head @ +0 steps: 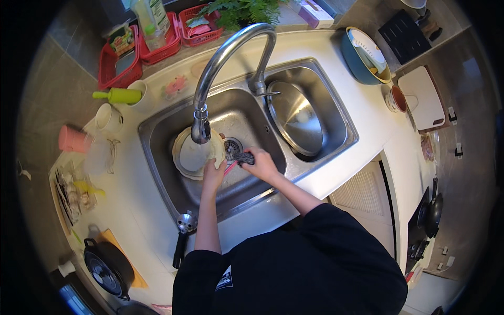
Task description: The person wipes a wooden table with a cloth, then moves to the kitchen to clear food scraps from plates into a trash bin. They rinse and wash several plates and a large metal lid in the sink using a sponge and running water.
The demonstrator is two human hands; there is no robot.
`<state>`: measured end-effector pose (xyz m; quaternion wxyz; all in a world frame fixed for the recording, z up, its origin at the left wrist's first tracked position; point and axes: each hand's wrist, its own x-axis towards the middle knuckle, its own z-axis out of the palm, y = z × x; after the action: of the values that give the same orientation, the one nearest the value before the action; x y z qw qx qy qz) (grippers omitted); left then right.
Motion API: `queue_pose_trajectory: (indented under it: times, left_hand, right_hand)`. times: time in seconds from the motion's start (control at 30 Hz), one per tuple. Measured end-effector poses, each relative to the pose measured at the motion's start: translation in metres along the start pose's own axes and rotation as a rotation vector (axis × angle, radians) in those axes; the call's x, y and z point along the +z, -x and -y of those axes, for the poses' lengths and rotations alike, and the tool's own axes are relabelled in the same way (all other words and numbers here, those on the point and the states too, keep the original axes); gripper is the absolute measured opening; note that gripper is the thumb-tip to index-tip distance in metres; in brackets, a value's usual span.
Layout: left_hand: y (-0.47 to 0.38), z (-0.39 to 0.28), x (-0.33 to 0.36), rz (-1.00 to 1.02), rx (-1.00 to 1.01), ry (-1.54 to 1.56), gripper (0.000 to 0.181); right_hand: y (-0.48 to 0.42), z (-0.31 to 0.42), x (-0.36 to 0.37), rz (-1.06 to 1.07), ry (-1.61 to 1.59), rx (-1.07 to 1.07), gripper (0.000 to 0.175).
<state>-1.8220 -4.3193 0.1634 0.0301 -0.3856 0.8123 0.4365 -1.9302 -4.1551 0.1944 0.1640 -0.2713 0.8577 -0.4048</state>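
Note:
In the head view my left hand (214,173) is at the near rim of a pale plate (197,155), which lies with other dishes in the left basin of a steel sink (252,130). My right hand (260,163) is closed around a dark mesh scrubber (245,158), just right of the plate. A thin pink-red item (230,168) lies between my hands; its kind is unclear. The curved chrome faucet (201,130) hangs over the plate. The drain strainer (232,149) shows beyond my hands. My left fingertips are partly hidden by the plate's rim.
A large round metal lid or pan (297,118) leans in the right basin. A portafilter (185,224) lies at the sink's near left corner. Cups (108,119) and red baskets (120,71) line the left and back. Bowls (360,59) stand at right; a black pot (106,269) stands lower left.

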Motion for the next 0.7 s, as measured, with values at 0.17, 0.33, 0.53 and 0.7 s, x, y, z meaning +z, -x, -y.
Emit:
queue_pose_trajectory:
  times: [0.17,0.33,0.53,0.7]
  left_hand:
    - [0.015,0.003,-0.005,0.097,-0.126,0.5,0.04]
    - [0.025,-0.022,-0.011,0.055,-0.02,0.386,0.031]
    - [0.033,-0.049,0.025,0.173,-0.042,0.503,0.028]
    - [0.035,-0.133,0.077,0.278,-0.114,0.783,0.036]
  right_hand:
    - [-0.033,0.004,-0.069,-0.215,-0.16,-0.044,0.033]
    - [-0.109,-0.01,-0.111,-0.122,-0.973,0.368,0.028]
    - [-0.154,-0.017,-0.14,0.004,-1.177,0.553,0.028]
    - [-0.189,-0.027,-0.151,0.257,-1.282,0.585,0.026]
